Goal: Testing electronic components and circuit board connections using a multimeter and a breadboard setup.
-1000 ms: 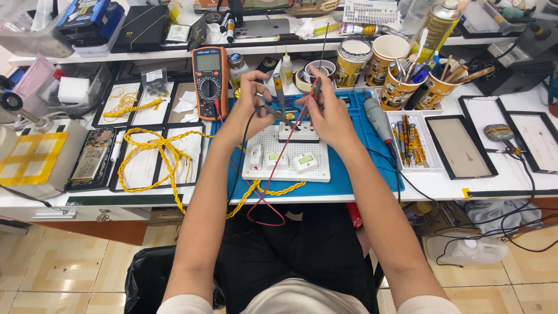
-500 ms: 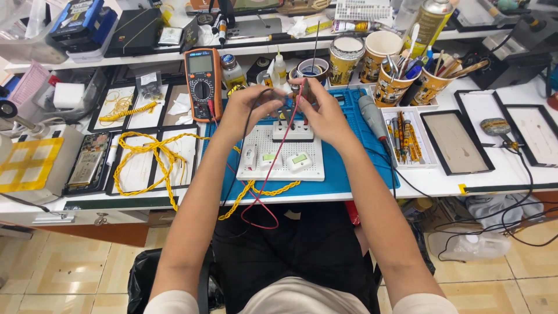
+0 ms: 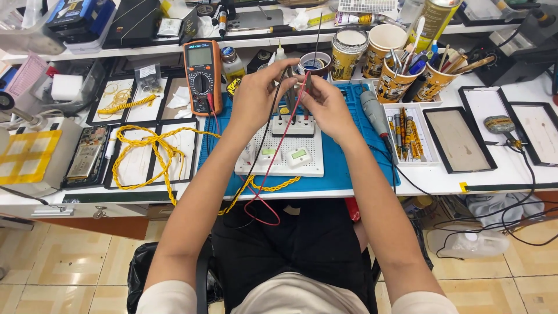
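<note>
Holding a black probe lead [image 3: 278, 93], the left hand [image 3: 258, 96] has its fingers pinched on it above the white perforated board [image 3: 282, 154], while the right hand [image 3: 328, 104] is clamped in the same way on a red probe lead [image 3: 296, 104]. Both hands sit close together, nearly touching, over a small white block [image 3: 293, 125] at the board's 12 o'clock edge; whether the probe tips touch the block cannot be told. The red and black wires run down across the board toward 6 o'clock and loop off the table edge [image 3: 494, 186]. An orange multimeter [image 3: 202, 75] stands at 10 o'clock from the board, just beside the left hand. The board rests on a blue mat [image 3: 349, 168]. At 9 o'clock lies a tangle of yellow braided cable [image 3: 145, 148] over white trays. At 2 o'clock, paper cups of tools [image 3: 401, 78] stand near a tray of small screwdrivers [image 3: 407, 131]. A grey-handled tool [image 3: 372, 110] lies just right of the right hand.
</note>
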